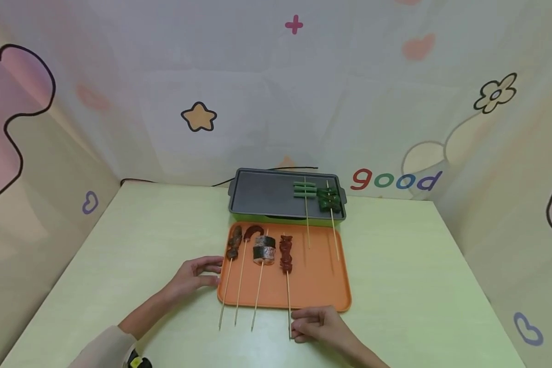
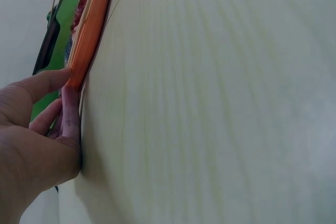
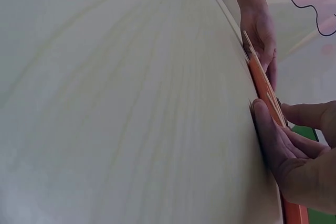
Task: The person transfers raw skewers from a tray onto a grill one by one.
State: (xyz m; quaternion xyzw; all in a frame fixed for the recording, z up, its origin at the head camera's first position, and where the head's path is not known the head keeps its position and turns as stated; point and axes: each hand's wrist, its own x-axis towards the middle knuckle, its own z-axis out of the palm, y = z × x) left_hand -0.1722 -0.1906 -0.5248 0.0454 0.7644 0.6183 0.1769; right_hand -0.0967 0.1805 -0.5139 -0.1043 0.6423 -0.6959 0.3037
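Observation:
An orange tray (image 1: 319,286) lies on the table with several skewers on it, their sticks jutting over its front rim. From the left come a skewer of brown lumps (image 1: 234,243), one with a curled dark-red piece (image 1: 253,232), one with black-and-white pieces (image 1: 264,249) and a red meat skewer (image 1: 286,253). My right hand (image 1: 322,327) pinches the lower stick of the meat skewer in front of the tray. Fingers fairly straight, my left hand (image 1: 195,278) touches the tray's left edge; the left wrist view has its fingertips (image 2: 63,77) at the rim.
Behind the tray stands a grey-topped, green-sided griddle (image 1: 271,191). On its right side lie a skewer of green sticks (image 1: 304,189) and one of dark green pieces (image 1: 328,199), their handles reaching over the tray. A black cord (image 1: 223,182) runs behind; printed cloth encloses the table.

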